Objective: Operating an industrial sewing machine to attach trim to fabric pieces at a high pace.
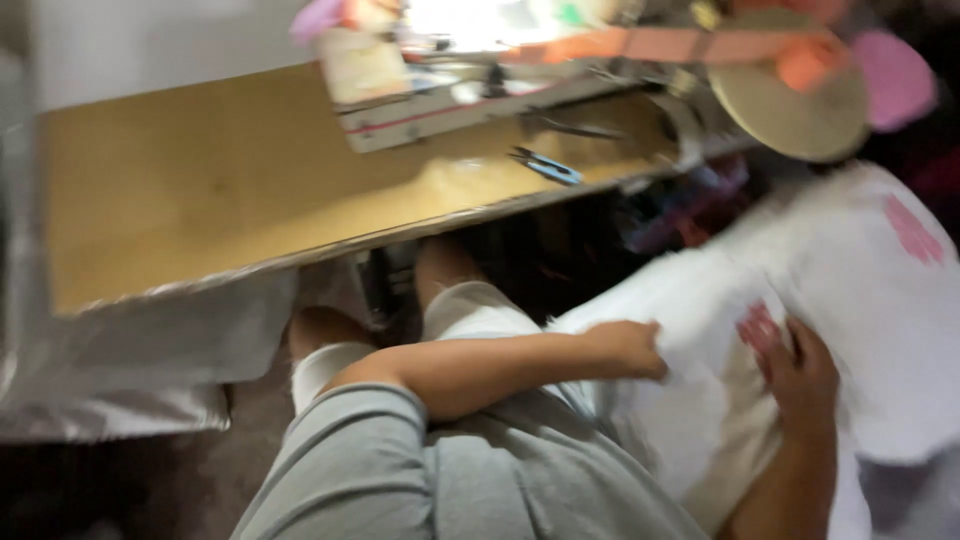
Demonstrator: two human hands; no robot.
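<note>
My left hand [630,347] is closest to me. It reaches across my lap, and its grip is closed on a bunch of the white cloth [800,290]. My right hand [800,375] lies flat on the same cloth, just beside the left one. Its fingers are spread out and press down, so that grip is wide and holds nothing tight.

The white cloth is a big soft pile on my right side, by my knees. It has some pink patches [912,230] on it. The picture is blurry, so I cannot tell how many layers there are.

To do this part well, I think I should keep the flat hand still so the pile does not slide. Then the other hand can pull up just one piece, slowly, so nothing falls on the floor.

Farther away is the brown counter [200,190]. Small blue snips [545,165] lie on it, near the edge. Behind them sits the sewing machine [480,100], with bright colored bits around it.
</note>
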